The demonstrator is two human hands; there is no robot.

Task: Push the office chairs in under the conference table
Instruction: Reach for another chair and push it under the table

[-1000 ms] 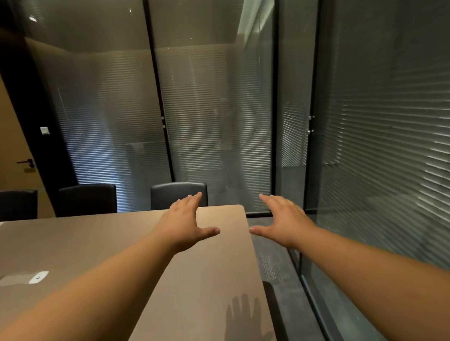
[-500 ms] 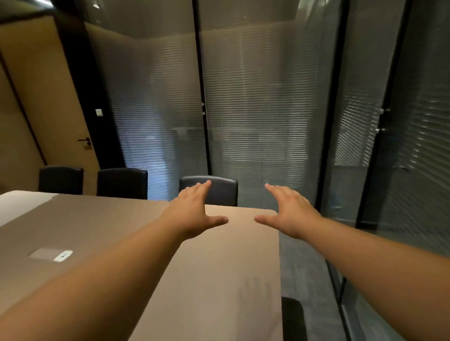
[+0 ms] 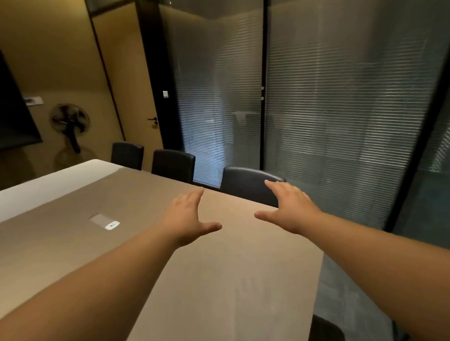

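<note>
A long brown conference table (image 3: 118,256) fills the lower left. Three black office chairs stand along its far side: the nearest chair (image 3: 243,185), a middle chair (image 3: 172,165) and a far chair (image 3: 126,155), their backs showing above the tabletop. Another dark chair back (image 3: 324,333) shows at the table's short end, bottom right. My left hand (image 3: 187,220) and my right hand (image 3: 289,208) are stretched out above the table, fingers straight, thumbs spread, holding nothing. The right fingertips overlap the nearest chair's back in the view; whether they touch it I cannot tell.
Glass walls with blinds (image 3: 333,111) run along the right and far side, leaving a narrow grey floor strip (image 3: 339,295) beside the table. A door (image 3: 135,96), a floor fan (image 3: 69,124) and a dark screen (image 3: 1,105) are at the far left. A cable box lid (image 3: 104,221) sits in the tabletop.
The view has swung to the left, bringing the door, fan and screen into sight. Both hands stay outstretched and open, now over the table near the closest far-side chair.
</note>
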